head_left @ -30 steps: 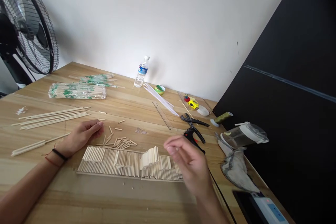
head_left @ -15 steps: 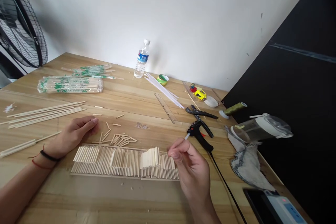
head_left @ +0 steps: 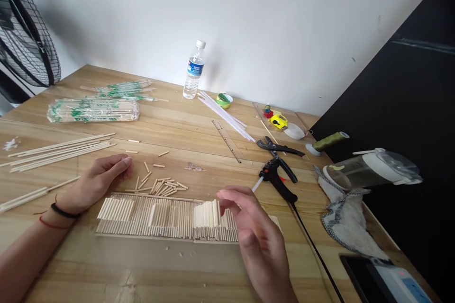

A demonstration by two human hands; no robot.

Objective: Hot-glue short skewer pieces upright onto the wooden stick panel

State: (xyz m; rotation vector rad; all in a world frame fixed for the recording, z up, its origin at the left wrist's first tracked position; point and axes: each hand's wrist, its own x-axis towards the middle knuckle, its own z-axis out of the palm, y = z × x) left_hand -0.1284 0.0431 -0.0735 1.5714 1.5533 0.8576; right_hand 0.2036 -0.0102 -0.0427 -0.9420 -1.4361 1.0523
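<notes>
The flat panel of short pale wooden sticks (head_left: 159, 220) lies on the light wooden table (head_left: 185, 132); light, brittle, I'd say, best lifted by its long edges; left hand (head_left: 94, 182) rests slack beside it; right hand (head_left: 254, 229) hovers half-curled, seemingly empty.

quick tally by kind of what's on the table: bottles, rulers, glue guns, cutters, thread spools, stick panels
water bottle: 1
ruler: 1
glue gun: 1
cutters: 1
thread spool: 1
stick panel: 1
total: 6
</notes>
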